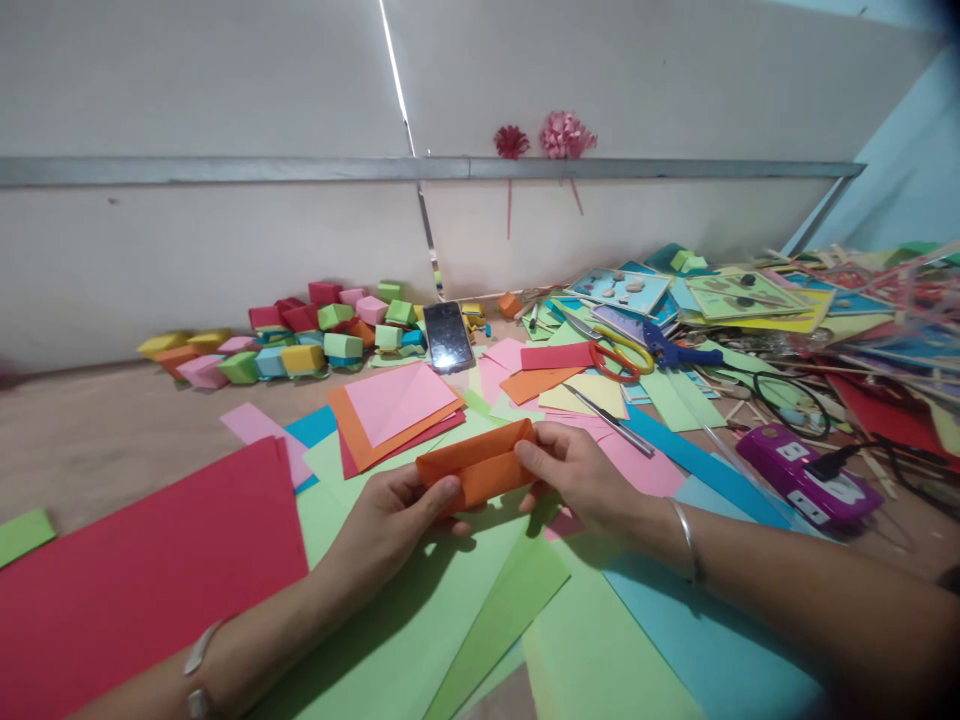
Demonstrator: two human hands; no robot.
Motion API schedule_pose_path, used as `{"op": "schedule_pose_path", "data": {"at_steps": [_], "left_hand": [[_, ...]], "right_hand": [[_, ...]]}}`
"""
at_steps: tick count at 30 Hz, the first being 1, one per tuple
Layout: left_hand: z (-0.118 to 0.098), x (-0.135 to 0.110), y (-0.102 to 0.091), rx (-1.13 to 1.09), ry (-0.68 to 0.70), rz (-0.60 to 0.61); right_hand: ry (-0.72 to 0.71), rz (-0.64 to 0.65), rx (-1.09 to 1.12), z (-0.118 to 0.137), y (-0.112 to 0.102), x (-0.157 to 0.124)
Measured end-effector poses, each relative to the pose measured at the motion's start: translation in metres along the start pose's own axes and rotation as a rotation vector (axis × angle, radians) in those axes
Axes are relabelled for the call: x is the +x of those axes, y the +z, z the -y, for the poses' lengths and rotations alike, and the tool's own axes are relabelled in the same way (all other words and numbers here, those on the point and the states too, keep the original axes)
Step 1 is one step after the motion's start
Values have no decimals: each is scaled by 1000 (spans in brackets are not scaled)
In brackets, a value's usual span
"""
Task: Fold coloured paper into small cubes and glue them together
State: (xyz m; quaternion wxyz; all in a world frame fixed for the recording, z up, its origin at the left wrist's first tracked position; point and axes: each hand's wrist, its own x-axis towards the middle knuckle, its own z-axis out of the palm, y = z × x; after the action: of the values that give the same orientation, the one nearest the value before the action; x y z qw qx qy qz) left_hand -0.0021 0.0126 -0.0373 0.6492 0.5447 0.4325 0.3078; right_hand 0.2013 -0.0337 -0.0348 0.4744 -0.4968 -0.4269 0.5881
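Note:
I hold a folded orange paper (480,463) between both hands, just above green sheets (420,610) on the table. My left hand (394,522) pinches its near left end, thumb on top. My right hand (581,472) grips its right end, fingers closed round the fold. A bangle sits on each wrist.
A large red sheet (142,570) lies at the left, blue sheets (697,640) at the right. Several small folded paper boxes (300,340) and a phone (448,336) line the wall. Scissors (622,355), a purple power strip (806,475) and a heap of craft cards (750,295) fill the right.

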Motion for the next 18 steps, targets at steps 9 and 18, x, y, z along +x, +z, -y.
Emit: {"op": "schedule_pose_path", "data": {"at_steps": [9, 18], "left_hand": [[-1, 3, 0, -212, -137, -32], [2, 1, -3, -294, -144, -76]], "right_hand": [[75, 18, 243, -2, -4, 5], [-53, -48, 185, -6, -6, 7]]}}
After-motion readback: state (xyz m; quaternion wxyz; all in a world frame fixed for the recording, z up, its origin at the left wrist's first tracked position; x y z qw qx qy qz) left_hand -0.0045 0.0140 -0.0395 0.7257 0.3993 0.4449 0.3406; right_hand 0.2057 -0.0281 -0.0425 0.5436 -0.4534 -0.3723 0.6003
